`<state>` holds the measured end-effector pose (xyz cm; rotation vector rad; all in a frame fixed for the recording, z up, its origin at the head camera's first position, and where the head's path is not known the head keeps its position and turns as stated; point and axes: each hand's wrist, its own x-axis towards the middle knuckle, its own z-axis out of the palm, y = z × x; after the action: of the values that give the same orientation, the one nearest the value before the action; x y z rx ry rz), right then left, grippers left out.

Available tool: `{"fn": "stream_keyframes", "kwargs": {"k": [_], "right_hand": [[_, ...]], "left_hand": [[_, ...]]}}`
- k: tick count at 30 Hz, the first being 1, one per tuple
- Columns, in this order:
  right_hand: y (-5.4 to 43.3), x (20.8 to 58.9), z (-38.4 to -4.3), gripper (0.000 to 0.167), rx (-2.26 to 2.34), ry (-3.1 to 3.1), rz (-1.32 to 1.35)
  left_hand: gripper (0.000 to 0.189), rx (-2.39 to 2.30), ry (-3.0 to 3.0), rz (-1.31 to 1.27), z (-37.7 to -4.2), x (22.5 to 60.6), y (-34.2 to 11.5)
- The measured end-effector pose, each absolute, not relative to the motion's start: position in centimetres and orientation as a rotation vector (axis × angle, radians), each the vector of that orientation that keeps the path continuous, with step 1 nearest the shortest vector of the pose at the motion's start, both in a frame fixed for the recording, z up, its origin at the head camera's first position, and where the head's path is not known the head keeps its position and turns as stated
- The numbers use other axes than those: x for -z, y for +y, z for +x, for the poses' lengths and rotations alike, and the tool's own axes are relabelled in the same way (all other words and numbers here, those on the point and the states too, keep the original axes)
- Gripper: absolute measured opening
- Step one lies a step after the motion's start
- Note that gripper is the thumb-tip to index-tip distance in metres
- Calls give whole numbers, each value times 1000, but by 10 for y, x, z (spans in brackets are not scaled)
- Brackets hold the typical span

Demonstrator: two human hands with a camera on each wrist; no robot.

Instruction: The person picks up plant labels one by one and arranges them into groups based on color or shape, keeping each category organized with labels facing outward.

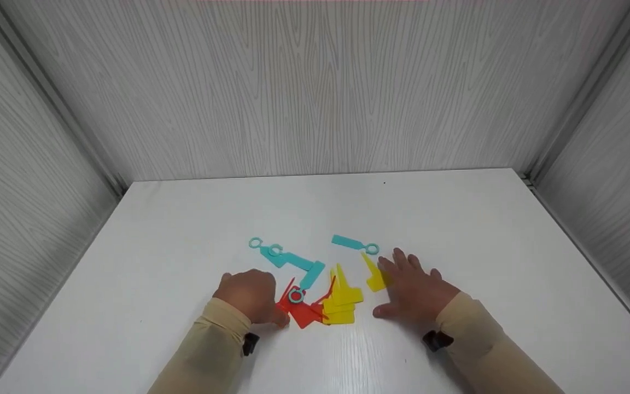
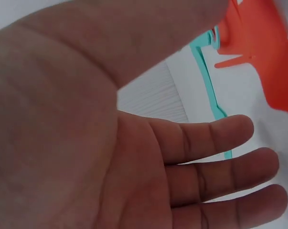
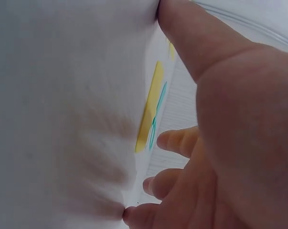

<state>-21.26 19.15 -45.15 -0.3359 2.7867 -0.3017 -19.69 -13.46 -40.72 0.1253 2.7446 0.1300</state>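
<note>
Several flat red tags (image 1: 304, 316) with thin pointed stems lie in a pile at the middle front. My left hand (image 1: 250, 295) is at the pile's left side, its thumb and index finger pinching a red tag (image 2: 272, 62); the thumb hides part of it in the left wrist view. The other fingers of that hand extend loosely. My right hand (image 1: 416, 293) rests spread and palm down, its fingers beside a single yellow tag (image 1: 372, 275) and overlapping its right edge. Overlapping yellow tags (image 1: 342, 307) lie between the hands, against the red ones.
Teal tags with ring ends (image 1: 297, 261) form a loose chain behind the red pile, one ring lying over it. Another teal tag (image 1: 348, 242) lies farther back. Wood-grain panels (image 1: 315, 87) enclose the white table (image 1: 457, 219) at the back and both sides.
</note>
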Motion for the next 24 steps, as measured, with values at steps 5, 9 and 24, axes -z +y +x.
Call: {"fn": "stream_keyframes", "kwargs": {"k": [5, 9, 24], "right_hand": [[191, 453, -214, 115, 286, 2782, -352], [190, 453, -214, 116, 277, 2781, -348], [192, 451, -211, 119, 339, 2769, -313]], "left_hand": [[44, -147, 2724, 131, -192, 413, -127], [41, -180, 2738, 140, -190, 415, -124], [98, -302, 2662, 50, -195, 417, -128]]}}
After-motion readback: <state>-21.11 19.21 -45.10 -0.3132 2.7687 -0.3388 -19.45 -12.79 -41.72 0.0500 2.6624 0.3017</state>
